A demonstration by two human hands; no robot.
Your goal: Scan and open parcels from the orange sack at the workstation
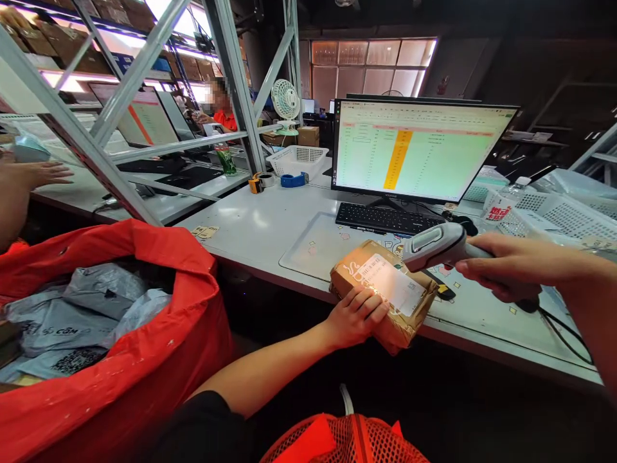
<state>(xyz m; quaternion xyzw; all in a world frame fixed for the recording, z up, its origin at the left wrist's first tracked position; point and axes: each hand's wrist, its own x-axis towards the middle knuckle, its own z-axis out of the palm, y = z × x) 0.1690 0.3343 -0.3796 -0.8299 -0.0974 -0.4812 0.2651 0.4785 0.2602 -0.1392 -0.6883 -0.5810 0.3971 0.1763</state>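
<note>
My left hand [359, 315] grips the near left side of a brown parcel [354, 263], its fingers lying over the top face beside a white shipping label [407, 297]. The parcel is tilted at the desk's front edge. In my right hand [506, 267] is a grey and white barcode scanner [436, 243], fingers wrapped round its handle. The scanner's head points down at the label from a short distance, and light falls on the label. A cable runs from the handle toward the lower right.
A large red sack [193, 321] holding several grey mailer bags [62, 315] stands at left. Behind the parcel are a keyboard [385, 218] and monitor [366, 154]. White baskets [563, 209] and a bottle [501, 204] stand right. Another person's arm [19, 186] reaches in at far left.
</note>
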